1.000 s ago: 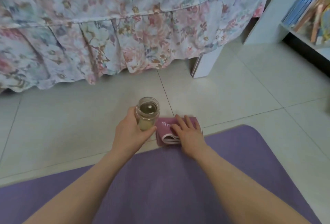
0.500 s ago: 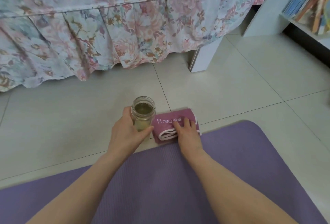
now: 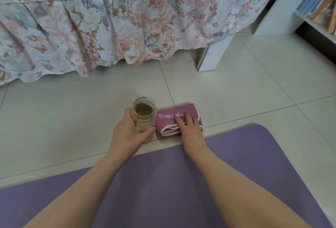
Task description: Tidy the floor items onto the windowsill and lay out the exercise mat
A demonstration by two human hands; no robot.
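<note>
A clear glass jar [image 3: 144,112] with yellowish liquid stands upright on the tiled floor, lid off. My left hand [image 3: 128,134] is wrapped around its lower part. Right beside it lies a folded pink towel [image 3: 172,117] with white lettering and white trim. My right hand [image 3: 189,127] rests on the towel's near right part, fingers curled into its folded edge. A purple exercise mat [image 3: 163,187] lies unrolled flat on the floor under my forearms, its far edge just short of the jar and towel.
A bed with a floral skirt [image 3: 109,24] fills the far side, its white leg [image 3: 211,58] at the right. A white bookshelf [image 3: 309,8] with books stands at the far right. Pale floor tiles [image 3: 254,91] lie between them.
My hands have barely moved on the jar and towel. My right fingers have slid back toward the towel's near edge, uncovering more lettering. The view has shifted slightly.
</note>
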